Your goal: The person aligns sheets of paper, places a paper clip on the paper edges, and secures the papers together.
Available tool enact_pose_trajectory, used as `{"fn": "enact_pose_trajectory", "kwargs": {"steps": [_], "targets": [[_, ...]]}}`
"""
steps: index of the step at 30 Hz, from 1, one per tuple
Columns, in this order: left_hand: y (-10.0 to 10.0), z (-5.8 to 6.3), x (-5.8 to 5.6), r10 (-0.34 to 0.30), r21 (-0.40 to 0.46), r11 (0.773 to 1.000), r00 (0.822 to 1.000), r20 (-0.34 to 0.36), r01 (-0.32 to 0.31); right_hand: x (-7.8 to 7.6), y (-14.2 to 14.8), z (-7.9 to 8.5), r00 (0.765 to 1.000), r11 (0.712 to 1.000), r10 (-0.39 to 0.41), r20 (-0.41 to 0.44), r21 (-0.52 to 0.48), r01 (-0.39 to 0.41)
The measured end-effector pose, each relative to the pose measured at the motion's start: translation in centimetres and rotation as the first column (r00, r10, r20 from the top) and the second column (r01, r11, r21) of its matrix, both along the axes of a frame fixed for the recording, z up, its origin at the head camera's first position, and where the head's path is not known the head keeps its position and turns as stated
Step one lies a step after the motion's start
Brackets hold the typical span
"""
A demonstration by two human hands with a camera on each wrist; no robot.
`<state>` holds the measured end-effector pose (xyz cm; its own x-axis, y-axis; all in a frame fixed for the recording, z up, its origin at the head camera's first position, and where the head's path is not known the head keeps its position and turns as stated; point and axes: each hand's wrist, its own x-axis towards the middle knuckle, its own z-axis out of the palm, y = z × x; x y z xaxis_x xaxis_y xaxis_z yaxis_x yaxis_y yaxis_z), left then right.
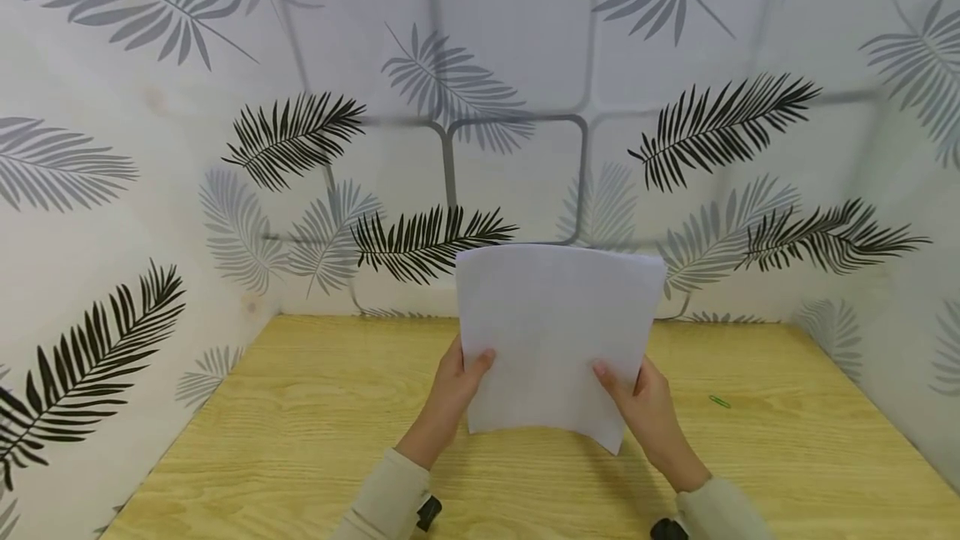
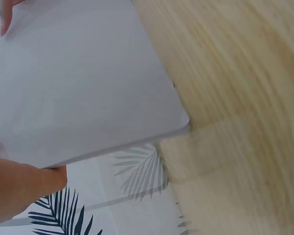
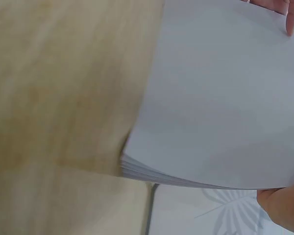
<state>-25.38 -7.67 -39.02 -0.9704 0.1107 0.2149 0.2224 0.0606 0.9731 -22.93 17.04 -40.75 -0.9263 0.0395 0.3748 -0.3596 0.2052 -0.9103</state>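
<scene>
Both hands hold a stack of white paper (image 1: 555, 332) raised over the table, tilted up and slightly bowed. At its left edge my left hand (image 1: 453, 386) grips it, thumb on the front face and fingers behind. My right hand (image 1: 648, 411) grips the right edge the same way, its fingers mostly hidden by the sheets. In the right wrist view the layered edge of the paper stack (image 3: 157, 177) shows several sheets, a little fanned at the corner. The left wrist view shows the stack's corner (image 2: 179, 125) close over the wood surface.
A small green paper clip (image 1: 719, 401) lies on the wood-grain table (image 1: 322, 398), to the right of the right hand. Pale curtains (image 1: 510, 182) with leaf patterns surround the table at the back and both sides.
</scene>
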Motion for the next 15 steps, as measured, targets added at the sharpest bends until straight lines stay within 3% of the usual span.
{"fn": "enact_pose_trajectory", "kwargs": {"steps": [8,15], "targets": [[-0.8,1.8,-0.5,-0.063,-0.055,0.997,0.993,-0.097,0.058,-0.5,0.6,2.8,0.998,1.0,0.023,-0.066,-0.011,-0.024],[-1.2,4.4,-0.8,-0.141,-0.014,0.99,0.961,-0.237,0.142,-0.5,0.7,5.1,0.984,0.998,0.039,-0.172,-0.043,-0.048]]}}
